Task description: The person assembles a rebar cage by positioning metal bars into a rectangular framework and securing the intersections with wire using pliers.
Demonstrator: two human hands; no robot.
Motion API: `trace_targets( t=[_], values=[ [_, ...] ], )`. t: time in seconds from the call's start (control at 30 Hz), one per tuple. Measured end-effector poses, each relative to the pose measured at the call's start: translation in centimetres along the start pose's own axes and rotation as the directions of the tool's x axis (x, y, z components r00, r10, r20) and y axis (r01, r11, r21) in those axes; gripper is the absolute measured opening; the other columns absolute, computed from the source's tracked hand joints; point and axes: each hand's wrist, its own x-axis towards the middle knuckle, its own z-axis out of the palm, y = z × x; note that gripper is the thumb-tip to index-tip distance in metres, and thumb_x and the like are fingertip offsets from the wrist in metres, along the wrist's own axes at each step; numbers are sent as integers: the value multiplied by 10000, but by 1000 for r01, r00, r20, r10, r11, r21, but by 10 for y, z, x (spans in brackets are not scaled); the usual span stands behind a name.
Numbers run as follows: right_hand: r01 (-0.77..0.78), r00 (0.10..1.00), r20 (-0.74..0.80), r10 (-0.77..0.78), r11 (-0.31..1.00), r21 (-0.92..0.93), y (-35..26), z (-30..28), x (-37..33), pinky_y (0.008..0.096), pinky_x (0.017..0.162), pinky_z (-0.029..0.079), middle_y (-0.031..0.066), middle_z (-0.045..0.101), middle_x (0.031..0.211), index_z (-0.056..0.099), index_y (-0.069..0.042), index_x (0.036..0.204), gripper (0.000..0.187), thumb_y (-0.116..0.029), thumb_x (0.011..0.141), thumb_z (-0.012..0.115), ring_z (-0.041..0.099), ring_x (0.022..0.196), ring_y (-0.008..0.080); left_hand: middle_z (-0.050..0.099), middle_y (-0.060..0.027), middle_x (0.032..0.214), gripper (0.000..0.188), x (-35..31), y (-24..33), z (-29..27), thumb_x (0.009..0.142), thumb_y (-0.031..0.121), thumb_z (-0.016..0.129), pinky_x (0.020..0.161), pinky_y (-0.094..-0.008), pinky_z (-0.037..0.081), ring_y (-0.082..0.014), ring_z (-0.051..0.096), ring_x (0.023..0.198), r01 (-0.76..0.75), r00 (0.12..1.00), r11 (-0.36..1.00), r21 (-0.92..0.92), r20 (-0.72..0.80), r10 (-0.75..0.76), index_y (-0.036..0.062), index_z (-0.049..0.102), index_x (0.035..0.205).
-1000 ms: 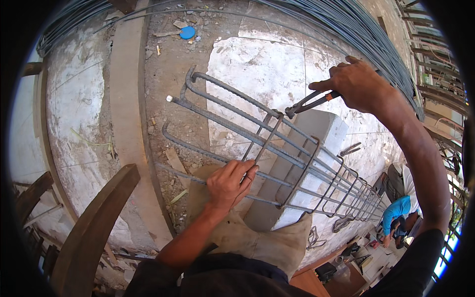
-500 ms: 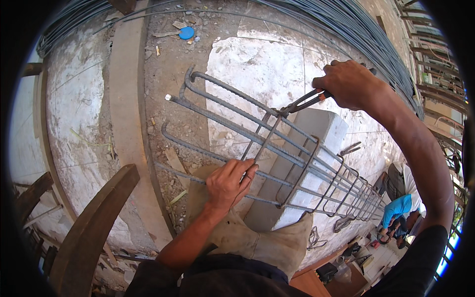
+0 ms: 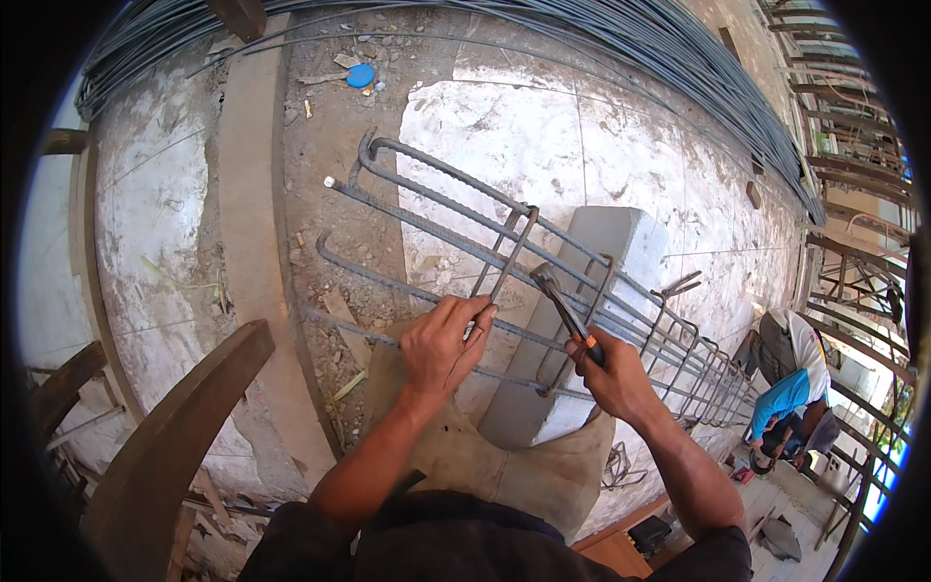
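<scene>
A long rebar cage with ribbed bars and hooked ends stretches from the middle toward the lower right. My left hand is closed at the lower part of a square steel stirrup that loops around the bars. In my right hand are nippers with dark handles and orange marks. Their head lies over the middle bars, right of that stirrup. Whether the jaws touch a bar, I cannot tell. Under the cage stands a pale block.
A bundle of long steel rods curves along the far side. Left of the cage runs a wooden plank, with a curved timber nearer me. A blue lid lies among rubble. Another person crouches at the cage's far end.
My right hand has come down and nearer with the nippers, away from the stirrup's far top corner to the middle bars. My left hand has stayed at the stirrup.
</scene>
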Motion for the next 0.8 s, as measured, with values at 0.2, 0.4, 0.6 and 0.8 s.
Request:
trace_targets(
  t=[0.2,0.4,0.6,0.8],
  values=[
    [359,857,-158,-491,787,-502,10,-85,50,505,850,555,236,732,984,634,-127,1379,389,-149,990,634,711,962,421,707,-45,871,156,0,3,-4,910,172,790,623,-374,540,-263,703,709,18,1000,998,-68,2,-18,113,748,1049],
    [293,852,76,-518,351,-889,-58,-147,94,434,860,580,84,731,969,586,-362,1496,533,-120,1022,612,712,891,246,696,-46,882,164,-2,-1,-3,929,193,767,645,-398,548,-288,708,733,15,999,998,-62,45,-12,114,729,1067],
    [302,881,182,-436,225,-926,-91,-158,118,514,1069,523,48,713,957,562,-428,1495,548,-115,1046,563,699,992,187,694,-45,880,162,-4,-6,-1,923,191,774,622,-396,542,-284,700,707,-30,999,999,-18,36,30,117,730,1060],
    [306,770,280,-573,-54,-951,-104,-162,135,571,1238,394,-2,661,969,555,-513,1463,589,-113,1031,587,670,1067,171,709,-40,849,175,0,-6,1,864,154,830,596,-372,535,-257,698,685,-52,999,999,7,-11,52,119,756,1019]
  ],
)
